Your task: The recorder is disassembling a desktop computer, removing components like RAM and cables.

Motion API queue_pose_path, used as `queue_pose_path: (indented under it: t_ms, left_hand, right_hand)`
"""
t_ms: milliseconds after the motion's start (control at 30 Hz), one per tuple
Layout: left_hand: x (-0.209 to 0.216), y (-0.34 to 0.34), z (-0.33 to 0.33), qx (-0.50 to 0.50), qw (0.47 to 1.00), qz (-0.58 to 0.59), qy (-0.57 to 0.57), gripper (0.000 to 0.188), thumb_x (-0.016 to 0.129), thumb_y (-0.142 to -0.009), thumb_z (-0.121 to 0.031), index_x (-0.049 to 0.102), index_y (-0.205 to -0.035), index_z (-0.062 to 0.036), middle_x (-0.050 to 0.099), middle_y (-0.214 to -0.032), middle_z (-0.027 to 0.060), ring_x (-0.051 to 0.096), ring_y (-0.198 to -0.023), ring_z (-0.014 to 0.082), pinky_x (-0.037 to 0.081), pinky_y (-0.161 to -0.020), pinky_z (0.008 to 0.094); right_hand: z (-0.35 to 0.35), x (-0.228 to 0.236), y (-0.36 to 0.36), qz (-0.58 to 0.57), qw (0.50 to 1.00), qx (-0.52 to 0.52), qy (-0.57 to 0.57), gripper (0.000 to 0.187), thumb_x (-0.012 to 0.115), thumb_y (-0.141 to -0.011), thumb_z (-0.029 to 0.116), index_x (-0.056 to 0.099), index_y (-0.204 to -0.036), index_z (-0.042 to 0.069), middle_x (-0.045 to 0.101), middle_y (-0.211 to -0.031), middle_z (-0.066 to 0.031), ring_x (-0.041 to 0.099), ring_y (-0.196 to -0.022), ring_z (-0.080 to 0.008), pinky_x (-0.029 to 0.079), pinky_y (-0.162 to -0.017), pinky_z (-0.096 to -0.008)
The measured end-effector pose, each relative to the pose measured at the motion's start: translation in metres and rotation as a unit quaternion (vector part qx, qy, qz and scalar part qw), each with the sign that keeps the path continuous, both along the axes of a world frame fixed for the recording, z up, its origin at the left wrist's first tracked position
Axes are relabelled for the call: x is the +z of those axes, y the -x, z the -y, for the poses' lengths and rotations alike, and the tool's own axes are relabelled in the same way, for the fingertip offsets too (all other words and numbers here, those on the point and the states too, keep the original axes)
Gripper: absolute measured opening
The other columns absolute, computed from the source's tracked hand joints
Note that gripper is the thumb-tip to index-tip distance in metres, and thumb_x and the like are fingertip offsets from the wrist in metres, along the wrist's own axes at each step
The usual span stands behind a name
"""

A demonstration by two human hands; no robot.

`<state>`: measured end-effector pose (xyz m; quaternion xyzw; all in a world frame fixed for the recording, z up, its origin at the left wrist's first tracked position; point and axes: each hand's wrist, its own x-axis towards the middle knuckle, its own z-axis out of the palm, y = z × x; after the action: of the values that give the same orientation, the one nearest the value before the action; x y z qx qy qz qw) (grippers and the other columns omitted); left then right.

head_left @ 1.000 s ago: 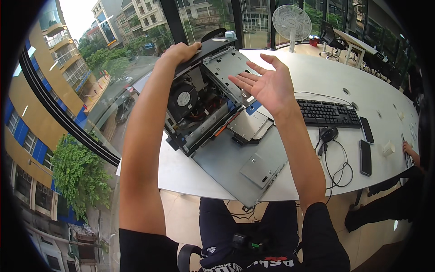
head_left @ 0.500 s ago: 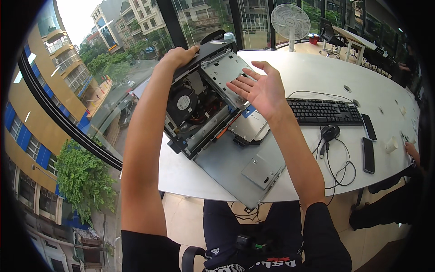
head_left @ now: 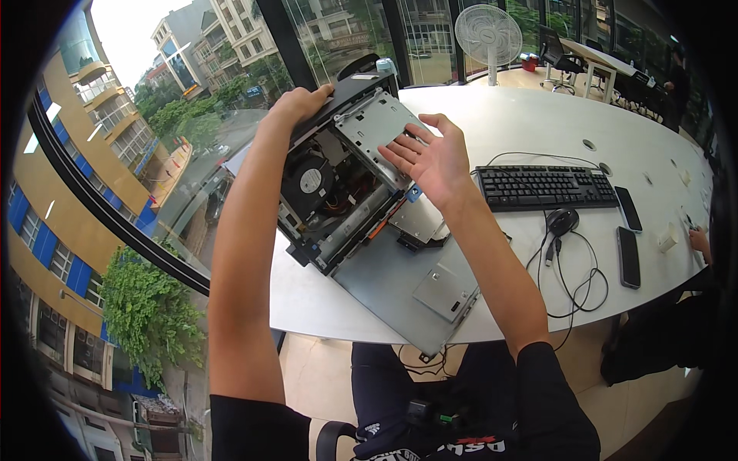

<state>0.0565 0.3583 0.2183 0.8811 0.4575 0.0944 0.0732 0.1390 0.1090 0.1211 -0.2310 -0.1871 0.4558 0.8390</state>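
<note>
An opened desktop computer case (head_left: 338, 192) stands tilted on the white table (head_left: 538, 115), its black fan and orange cables showing. My left hand (head_left: 300, 101) grips the black top edge of the case and holds it up. My right hand (head_left: 427, 157) is open, palm up, its fingertips resting on the grey metal drive bracket (head_left: 369, 123) inside the case. The removed grey side panel (head_left: 415, 284) lies flat beneath, reaching past the table's near edge.
A black keyboard (head_left: 542, 187), a wired mouse (head_left: 561, 221) with looped cable and two dark phones (head_left: 629, 257) lie to the right. A white fan (head_left: 487, 34) stands at the back. Another person's hand (head_left: 699, 240) shows at the far right. Glass walls run along the left.
My right hand has dropped from hovering above the case onto the drive bracket. My left hand keeps its grip on the case's top edge.
</note>
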Motion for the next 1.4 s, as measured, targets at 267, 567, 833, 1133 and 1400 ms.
queue_pose_path:
  t_ms: [267,567,833,1133,1400]
  left_hand:
    - [0.001,0.002,0.000,0.000,1.000,-0.003,0.005,0.085,0.041,-0.090,-0.070,0.060,-0.131,0.0028,0.055,-0.137,0.0264,0.052,-0.130,0.0381,0.040,-0.108,0.0442]
    - [0.002,0.001,0.001,-0.002,1.000,0.001,0.004,0.086,0.042,-0.090,-0.069,0.059,-0.131,0.0037,0.054,-0.138,0.0272,0.051,-0.131,0.0384,0.039,-0.109,0.0440]
    - [-0.001,0.000,-0.003,-0.011,1.000,-0.006,-0.007,0.087,0.041,-0.088,-0.071,0.062,-0.127,0.0039,0.057,-0.134,0.0277,0.053,-0.129,0.0389,0.040,-0.107,0.0426]
    - [-0.001,-0.001,0.001,-0.016,1.000,0.006,-0.003,0.085,0.042,-0.086,-0.070,0.064,-0.126,0.0019,0.059,-0.131,0.0273,0.055,-0.126,0.0398,0.041,-0.106,0.0421]
    - [-0.001,0.000,-0.011,-0.018,1.000,-0.004,-0.013,0.088,0.041,-0.086,-0.073,0.065,-0.124,0.0024,0.059,-0.131,0.0281,0.055,-0.126,0.0400,0.041,-0.106,0.0425]
  right_hand:
    - [-0.007,-0.009,-0.006,-0.025,1.000,-0.002,-0.017,0.071,0.054,-0.087,0.030,0.031,-0.138,-0.014,0.049,-0.124,-0.0270,0.056,-0.116,-0.0351,0.052,-0.101,-0.0449]
    - [-0.013,-0.012,-0.009,-0.039,0.999,-0.001,-0.028,0.072,0.055,-0.085,0.028,0.029,-0.138,-0.013,0.048,-0.123,-0.0280,0.056,-0.115,-0.0363,0.052,-0.102,-0.0460]
    - [-0.021,-0.013,-0.004,-0.024,0.999,0.013,-0.023,0.066,0.054,-0.085,0.028,0.034,-0.134,-0.012,0.050,-0.122,-0.0258,0.056,-0.115,-0.0337,0.051,-0.102,-0.0457]
    - [-0.046,-0.013,-0.009,0.051,0.997,0.058,0.001,0.058,0.054,-0.083,0.033,0.045,-0.125,-0.007,0.053,-0.118,-0.0193,0.057,-0.111,-0.0284,0.050,-0.099,-0.0440]
    - [-0.062,0.002,-0.022,0.155,0.977,0.110,0.096,0.065,0.059,-0.083,0.031,0.041,-0.125,-0.015,0.053,-0.113,-0.0194,0.058,-0.106,-0.0280,0.055,-0.094,-0.0424]
